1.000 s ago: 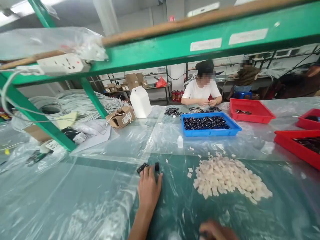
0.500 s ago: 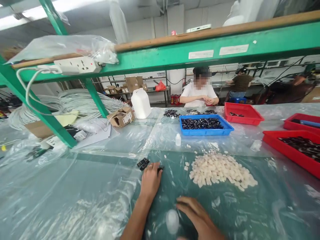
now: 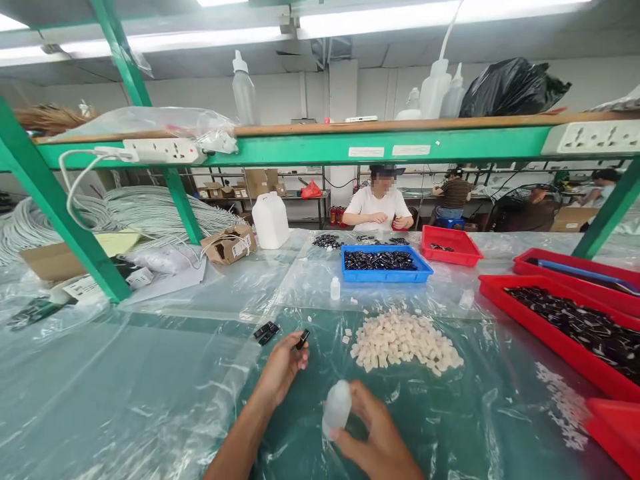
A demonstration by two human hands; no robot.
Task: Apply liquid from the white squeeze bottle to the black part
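My left hand [image 3: 284, 363] pinches a small black plastic part [image 3: 303, 339] between thumb and fingers, raised above the table. Beside it on the plastic sheet lie a few similar black parts [image 3: 266, 332]. Nearer to me, my right hand [image 3: 373, 430] grips a small translucent white bottle [image 3: 338, 408], its fingers and thumb on the bottle's right side. The bottle is tilted slightly. Beyond my right hand spreads a heap of small cream-white pieces [image 3: 405, 340], with a few loose ones at its left.
A blue tray [image 3: 387, 277] of black parts stands ahead, with a small white bottle [image 3: 335, 289] before it. Red trays [image 3: 545, 320] line the right side. A white jug [image 3: 271, 221] and green posts [image 3: 85, 207] stand left. Across the table sits a person [image 3: 380, 203].
My left hand has lifted a black part from the table. My right hand, which was apart from the bottle, now holds it. The camera view has tilted up and turned right.
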